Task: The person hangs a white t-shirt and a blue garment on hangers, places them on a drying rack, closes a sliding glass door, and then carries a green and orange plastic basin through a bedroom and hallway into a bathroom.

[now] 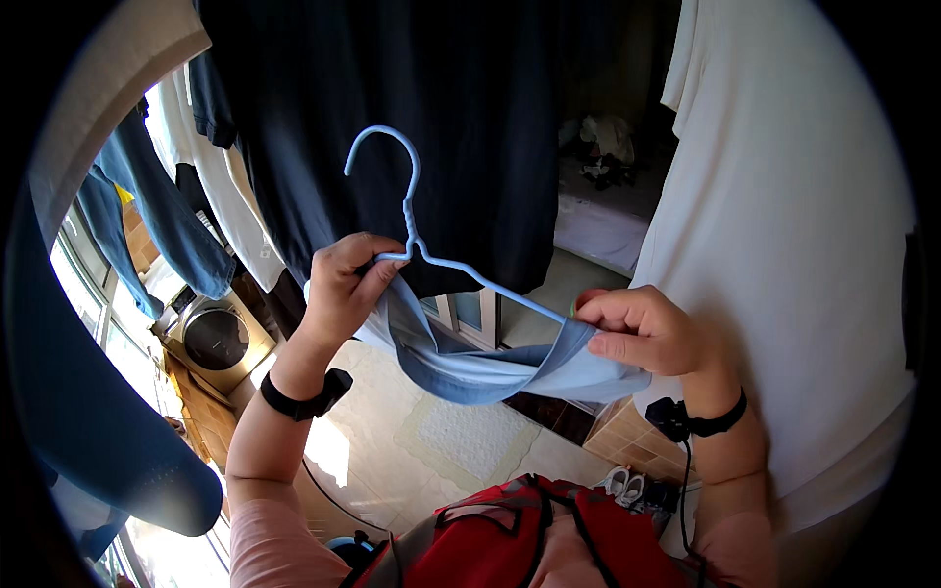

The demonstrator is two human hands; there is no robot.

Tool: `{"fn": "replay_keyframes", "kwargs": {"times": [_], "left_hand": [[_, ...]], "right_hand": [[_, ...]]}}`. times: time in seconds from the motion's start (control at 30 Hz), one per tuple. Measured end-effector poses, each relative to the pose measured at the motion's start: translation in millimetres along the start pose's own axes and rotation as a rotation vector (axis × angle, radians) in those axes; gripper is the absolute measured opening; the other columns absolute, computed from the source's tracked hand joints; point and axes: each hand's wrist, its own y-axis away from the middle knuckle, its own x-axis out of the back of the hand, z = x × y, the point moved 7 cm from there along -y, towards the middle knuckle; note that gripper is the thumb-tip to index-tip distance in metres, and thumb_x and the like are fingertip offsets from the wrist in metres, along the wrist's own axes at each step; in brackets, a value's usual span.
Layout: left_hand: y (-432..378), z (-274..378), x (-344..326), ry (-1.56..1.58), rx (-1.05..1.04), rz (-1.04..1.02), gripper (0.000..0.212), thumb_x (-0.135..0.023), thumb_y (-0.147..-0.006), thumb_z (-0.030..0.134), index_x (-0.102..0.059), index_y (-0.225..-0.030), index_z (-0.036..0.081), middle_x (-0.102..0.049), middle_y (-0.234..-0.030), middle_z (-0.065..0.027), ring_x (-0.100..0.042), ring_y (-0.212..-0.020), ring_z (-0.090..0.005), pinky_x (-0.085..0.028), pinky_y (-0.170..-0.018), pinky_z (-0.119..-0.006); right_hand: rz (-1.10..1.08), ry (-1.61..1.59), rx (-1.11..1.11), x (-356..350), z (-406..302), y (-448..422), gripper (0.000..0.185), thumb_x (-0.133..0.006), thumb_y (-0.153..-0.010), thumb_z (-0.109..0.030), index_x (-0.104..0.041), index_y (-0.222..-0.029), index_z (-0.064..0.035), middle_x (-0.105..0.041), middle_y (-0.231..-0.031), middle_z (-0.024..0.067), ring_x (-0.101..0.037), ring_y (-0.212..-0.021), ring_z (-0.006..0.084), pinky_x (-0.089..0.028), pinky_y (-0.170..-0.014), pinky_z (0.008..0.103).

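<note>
A light blue clothes hanger (478, 275) is upright in front of me, its hook at the top. My left hand (356, 283) pinches the hanger's shoulder just below the hook. My right hand (647, 331) grips the edge of a light blue garment (470, 378) near the hanger's other arm. One arm of the hanger goes into the garment's darker blue neckband; the rest of the garment sags between and below my hands. The hanger's lower parts are hidden by the cloth.
Dark cloth (441, 147) hangs straight ahead, white cloth (772, 257) at the right. Blue jeans (162, 213) and a navy garment (103, 397) hang at the left. A front-loading washing machine (217, 338) stands beyond. Shoes (625, 485) and a mat (470, 437) lie on the floor.
</note>
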Motion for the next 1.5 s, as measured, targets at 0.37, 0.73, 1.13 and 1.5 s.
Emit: {"fn": "replay_keyframes", "kwargs": {"times": [0.37, 0.73, 1.13, 1.5], "left_hand": [[-30, -50, -46, 0.34, 0.14, 0.191, 0.108, -0.059, -0.079, 0.064, -0.004, -0.148, 0.002, -0.02, -0.149, -0.0232, -0.028, -0.136, -0.0337, -0.02, -0.111, -0.042], [-86, 98, -92, 1.556, 0.301, -0.359, 0.08, -0.065, -0.084, 0.045, -0.025, -0.144, 0.011, -0.046, -0.136, -0.0143, -0.049, -0.123, -0.0277, -0.042, -0.1, -0.047], [-169, 120, -46, 1.758, 0.269, -0.209, 0.027, -0.045, -0.097, 0.008, -0.046, -0.123, 0.007, -0.059, -0.088, -0.0014, -0.057, -0.071, -0.0063, -0.048, -0.061, -0.021], [-162, 2, -5, 1.143, 0.679, 0.299, 0.076, -0.057, -0.09, 0.018, -0.009, -0.149, 0.018, -0.024, -0.148, -0.013, -0.036, -0.128, -0.0309, -0.044, -0.092, -0.045]], "right_hand": [[0.667, -0.311, 0.134, 69, -118, 102, 0.04, -0.046, -0.072, 0.003, -0.063, -0.108, 0.0091, -0.067, -0.083, 0.0101, -0.055, -0.065, 0.0062, -0.042, -0.061, 0.0184], [0.757, -0.155, 0.589, 119, -255, 92, 0.029, -0.051, -0.083, -0.006, -0.062, -0.105, 0.0083, -0.066, -0.094, 0.013, -0.065, -0.081, 0.018, -0.052, -0.078, 0.028], [0.984, 0.389, 0.589, 117, -426, 13, 0.024, -0.052, -0.081, -0.008, -0.067, -0.098, 0.0003, -0.067, -0.083, 0.0123, -0.064, -0.07, 0.0201, -0.051, -0.062, 0.0308], [1.267, 1.075, 0.494, 70, -460, 51, 0.02, -0.061, -0.075, -0.007, -0.072, -0.089, 0.0024, -0.07, -0.086, 0.0164, -0.066, -0.072, 0.0241, -0.052, -0.067, 0.0337]]}}
